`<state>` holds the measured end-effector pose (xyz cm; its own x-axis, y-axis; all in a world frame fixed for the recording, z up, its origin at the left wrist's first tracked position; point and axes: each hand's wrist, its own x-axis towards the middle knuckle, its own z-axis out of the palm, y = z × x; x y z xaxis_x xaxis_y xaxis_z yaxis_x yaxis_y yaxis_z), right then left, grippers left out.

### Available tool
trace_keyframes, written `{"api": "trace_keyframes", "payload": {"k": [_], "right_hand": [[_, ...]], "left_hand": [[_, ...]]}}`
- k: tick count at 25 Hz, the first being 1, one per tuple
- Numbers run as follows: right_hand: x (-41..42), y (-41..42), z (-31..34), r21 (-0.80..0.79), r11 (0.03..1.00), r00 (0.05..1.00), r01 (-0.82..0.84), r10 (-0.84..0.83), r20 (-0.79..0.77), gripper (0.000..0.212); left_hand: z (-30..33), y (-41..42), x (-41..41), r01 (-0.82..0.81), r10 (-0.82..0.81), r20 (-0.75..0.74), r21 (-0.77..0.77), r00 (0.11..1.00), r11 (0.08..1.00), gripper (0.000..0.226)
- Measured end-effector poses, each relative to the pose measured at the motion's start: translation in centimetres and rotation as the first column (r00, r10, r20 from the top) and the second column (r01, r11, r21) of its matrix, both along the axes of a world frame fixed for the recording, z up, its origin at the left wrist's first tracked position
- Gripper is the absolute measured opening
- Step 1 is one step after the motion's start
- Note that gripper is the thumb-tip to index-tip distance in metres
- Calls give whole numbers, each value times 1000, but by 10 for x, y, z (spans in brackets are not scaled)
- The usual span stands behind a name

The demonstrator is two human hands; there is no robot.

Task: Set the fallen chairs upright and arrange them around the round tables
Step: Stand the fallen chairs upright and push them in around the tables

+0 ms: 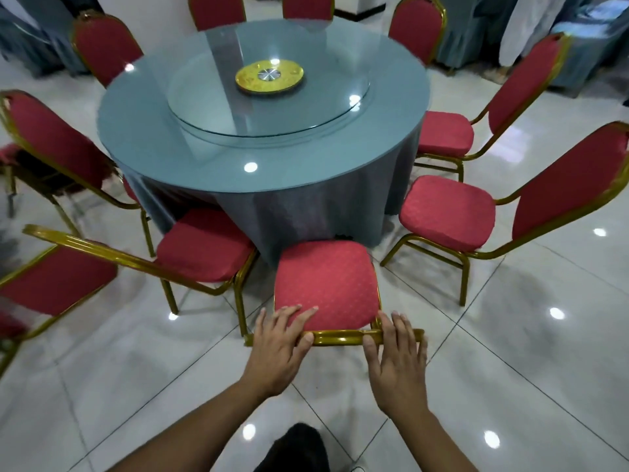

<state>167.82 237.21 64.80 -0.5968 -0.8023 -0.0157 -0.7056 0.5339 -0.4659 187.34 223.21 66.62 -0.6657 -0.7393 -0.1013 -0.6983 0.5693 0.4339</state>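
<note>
A red-cushioned chair [326, 281] with a gold frame stands upright right below me, its seat pushed up to the cloth of the round table [272, 158]. My left hand [279, 352] lies over the left part of the chair's gold top rail [340, 337], fingers straight and reaching past it, thumb on the rail. My right hand [394, 359] rests flat on the right part of the same rail. Several matching chairs stand upright around the table, the nearest being the left neighbour [204, 247] and the right neighbour [446, 212].
The table carries a glass turntable [218, 107] with a gold disc [269, 76] at its centre. A blurred chair frame [20, 165] shows at the far left edge. More cloth-covered tables [476, 39] stand behind. The floor is glossy white tile [510, 369]; my dark shoe [296, 447] is below.
</note>
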Motion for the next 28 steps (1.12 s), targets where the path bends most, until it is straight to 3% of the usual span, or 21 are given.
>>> {"api": "trace_keyframes", "payload": {"k": [15, 21, 26, 28], "right_hand": [[-181, -175, 5, 102, 975, 977, -196, 185, 108, 78], [-182, -194, -2, 55, 957, 953, -284, 276, 127, 74], [-185, -195, 10, 117, 941, 942, -317, 297, 156, 76], [-189, -196, 15, 149, 929, 937, -338, 316, 150, 68]], "left_hand": [[-9, -133, -153, -245, 245, -70, 9, 967, 969, 62], [-11, -159, -144, -278, 278, -43, 5, 960, 960, 60], [8, -148, -155, -292, 292, 23, 15, 956, 956, 68], [19, -136, -173, -259, 259, 29, -16, 965, 966, 59]]}}
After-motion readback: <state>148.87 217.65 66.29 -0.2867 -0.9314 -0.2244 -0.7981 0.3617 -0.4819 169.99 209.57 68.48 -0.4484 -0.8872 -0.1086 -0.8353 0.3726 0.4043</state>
